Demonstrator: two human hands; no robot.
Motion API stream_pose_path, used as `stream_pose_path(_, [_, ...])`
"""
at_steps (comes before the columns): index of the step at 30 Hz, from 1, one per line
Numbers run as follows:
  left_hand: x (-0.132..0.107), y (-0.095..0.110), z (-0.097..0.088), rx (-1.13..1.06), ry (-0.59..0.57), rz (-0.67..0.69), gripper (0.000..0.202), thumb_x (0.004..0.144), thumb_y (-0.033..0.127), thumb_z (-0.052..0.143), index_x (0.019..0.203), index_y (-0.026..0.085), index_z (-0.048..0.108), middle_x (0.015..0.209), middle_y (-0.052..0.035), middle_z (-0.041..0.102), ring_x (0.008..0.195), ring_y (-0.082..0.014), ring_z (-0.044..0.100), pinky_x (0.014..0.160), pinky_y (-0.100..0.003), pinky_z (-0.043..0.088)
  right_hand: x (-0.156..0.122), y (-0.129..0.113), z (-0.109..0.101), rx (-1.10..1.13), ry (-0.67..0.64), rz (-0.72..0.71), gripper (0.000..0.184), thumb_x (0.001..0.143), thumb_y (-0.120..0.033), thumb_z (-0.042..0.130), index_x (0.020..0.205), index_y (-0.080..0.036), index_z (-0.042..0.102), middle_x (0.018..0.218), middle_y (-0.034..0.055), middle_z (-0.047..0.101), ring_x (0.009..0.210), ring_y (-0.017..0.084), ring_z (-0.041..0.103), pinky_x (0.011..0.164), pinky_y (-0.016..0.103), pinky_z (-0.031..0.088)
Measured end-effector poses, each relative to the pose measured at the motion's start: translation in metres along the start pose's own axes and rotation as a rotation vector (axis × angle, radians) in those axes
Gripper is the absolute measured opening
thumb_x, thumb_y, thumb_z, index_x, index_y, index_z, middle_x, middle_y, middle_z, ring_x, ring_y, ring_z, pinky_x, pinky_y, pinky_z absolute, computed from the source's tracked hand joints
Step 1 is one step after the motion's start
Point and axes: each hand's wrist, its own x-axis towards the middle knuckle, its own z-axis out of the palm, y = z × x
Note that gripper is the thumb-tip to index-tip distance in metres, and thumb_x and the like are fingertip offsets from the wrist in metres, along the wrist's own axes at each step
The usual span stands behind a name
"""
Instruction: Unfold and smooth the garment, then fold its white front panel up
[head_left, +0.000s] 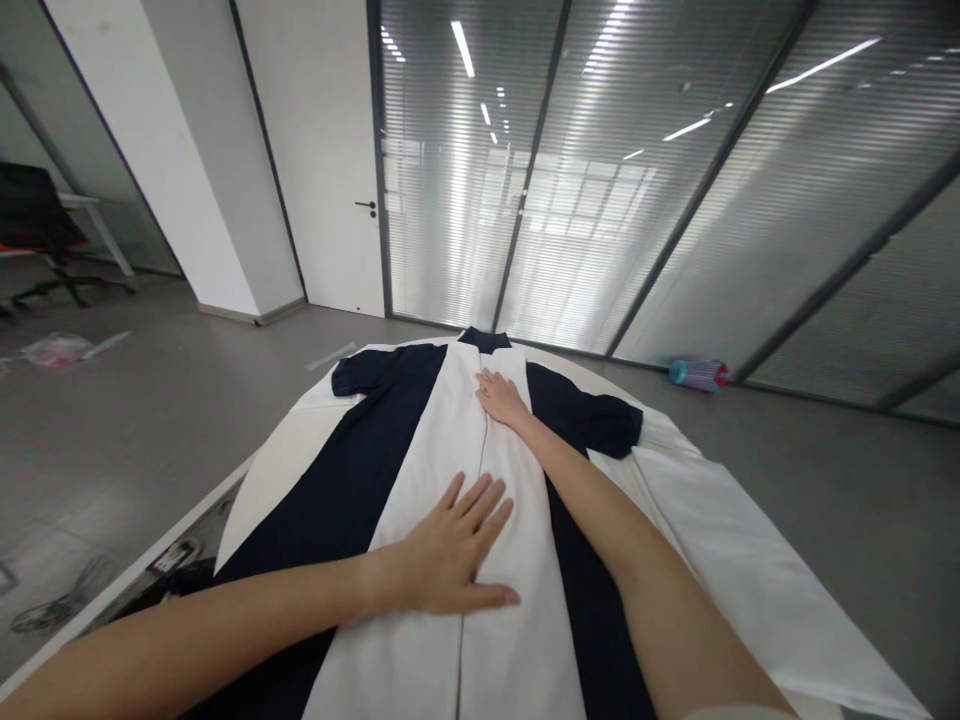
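A navy and white short-sleeved garment (420, 500) lies spread out, its dark collar (486, 340) at the far end and a seam running down the white middle panel. Flat on that white panel, fingers spread, rests my left hand (457, 550). Farther up, just below the collar, my right hand (501, 396) also lies on the white cloth with its fingers stretched out. Neither hand holds anything. The navy sleeves (604, 422) extend to both sides. Beneath the garment is a pale rounded board or tabletop (281, 470).
White folded cloth (750, 570) hangs along the right side. Cables (56, 610) lie at lower left. A plastic bag (56, 350) and an office chair (41, 230) are on the left. A patterned bundle (699, 375) sits by the glass partition (570, 240); a white door (322, 160) stands behind.
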Motion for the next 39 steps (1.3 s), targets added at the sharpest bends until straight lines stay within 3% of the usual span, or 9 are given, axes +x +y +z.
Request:
stream_pose_path(5, [0.001, 0.003, 0.001, -0.017, 0.0, 0.002, 0.094, 0.092, 0.076, 0.035, 0.159, 0.012, 0.018, 0.163, -0.0231, 0.014, 0.151, -0.0405, 0.006, 0.119, -0.065, 0.008, 0.0, -0.001, 0.0, -0.018, 0.009, -0.009, 0.058, 0.1, -0.033, 0.027, 0.154, -0.015, 0.037, 0.163, 0.0107, 0.028, 0.148, 0.031, 0.026, 0.118, 0.054, 0.023])
stream_pose_path(9, [-0.008, 0.013, -0.01, -0.064, -0.049, 0.002, 0.092, 0.093, 0.074, 0.037, 0.159, 0.012, 0.02, 0.163, -0.0237, 0.014, 0.15, -0.0428, 0.006, 0.118, -0.067, 0.008, -0.002, -0.003, -0.001, -0.031, 0.003, -0.001, 0.058, 0.1, -0.033, 0.026, 0.154, -0.016, 0.036, 0.163, 0.0098, 0.027, 0.149, 0.031, 0.025, 0.118, 0.054, 0.023])
stream_pose_path(15, [-0.051, 0.048, -0.03, -0.14, -0.14, 0.319, 0.073, 0.097, 0.047, 0.051, 0.159, 0.023, 0.021, 0.164, -0.0158, 0.018, 0.15, -0.0379, 0.018, 0.119, -0.066, 0.008, -0.001, 0.002, -0.001, 0.008, 0.0, 0.003, 0.057, 0.1, -0.033, 0.028, 0.154, -0.019, 0.037, 0.163, 0.0076, 0.027, 0.149, 0.03, 0.025, 0.119, 0.053, 0.021])
stream_pose_path(20, [-0.058, 0.054, -0.026, -0.045, -0.106, 0.352, 0.07, 0.096, 0.04, 0.053, 0.158, 0.021, 0.026, 0.163, -0.0179, 0.022, 0.149, -0.0373, 0.023, 0.119, -0.065, 0.011, 0.009, -0.023, -0.014, 0.11, 0.06, 0.156, 0.055, 0.1, -0.045, 0.032, 0.147, -0.022, 0.049, 0.163, 0.0077, 0.027, 0.151, 0.034, 0.017, 0.12, 0.058, 0.014])
stream_pose_path(22, [-0.056, 0.053, -0.023, -0.006, -0.061, 0.361, 0.069, 0.096, 0.039, 0.054, 0.157, 0.02, 0.028, 0.161, -0.018, 0.027, 0.148, -0.0367, 0.027, 0.12, -0.064, 0.012, 0.008, -0.05, -0.017, 0.117, 0.085, 0.074, 0.06, 0.1, -0.053, 0.032, 0.149, -0.021, 0.047, 0.164, 0.0087, 0.024, 0.153, 0.034, 0.011, 0.122, 0.056, 0.009])
stream_pose_path(26, [-0.057, 0.052, -0.017, 0.067, 0.041, 0.368, 0.063, 0.096, 0.034, 0.054, 0.154, 0.021, 0.033, 0.158, -0.0171, 0.034, 0.145, -0.0343, 0.036, 0.12, -0.062, 0.016, -0.007, -0.108, -0.011, 0.161, -0.128, -0.283, 0.082, 0.096, -0.072, 0.02, 0.158, -0.019, 0.03, 0.167, 0.0097, 0.012, 0.153, 0.034, 0.004, 0.122, 0.057, 0.006])
stream_pose_path(28, [-0.057, 0.051, -0.014, 0.099, 0.074, 0.373, 0.06, 0.096, 0.034, 0.054, 0.152, 0.022, 0.036, 0.157, -0.0163, 0.037, 0.144, -0.0333, 0.038, 0.12, -0.061, 0.019, -0.016, -0.125, -0.002, 0.154, -0.206, -0.363, 0.091, 0.092, -0.078, 0.018, 0.16, -0.019, 0.022, 0.167, 0.0095, 0.006, 0.153, 0.035, 0.0, 0.121, 0.059, 0.003])
stream_pose_path(34, [-0.057, 0.05, -0.01, 0.172, 0.086, 0.401, 0.056, 0.099, 0.034, 0.052, 0.151, 0.02, 0.038, 0.155, -0.0167, 0.04, 0.143, -0.0335, 0.04, 0.119, -0.061, 0.023, -0.027, -0.133, 0.019, 0.104, -0.212, -0.367, 0.096, 0.089, -0.083, 0.017, 0.16, -0.018, 0.022, 0.166, 0.0112, 0.009, 0.153, 0.035, -0.001, 0.122, 0.057, 0.0])
stream_pose_path(39, [-0.056, 0.053, -0.016, 0.141, 0.084, 0.389, 0.057, 0.097, 0.034, 0.054, 0.151, 0.02, 0.039, 0.156, -0.0174, 0.039, 0.142, -0.0338, 0.041, 0.12, -0.06, 0.021, -0.024, -0.125, 0.007, 0.19, -0.177, -0.388, 0.083, 0.095, -0.074, 0.01, 0.158, -0.024, 0.028, 0.166, 0.0079, 0.015, 0.154, 0.031, 0.007, 0.122, 0.056, 0.006])
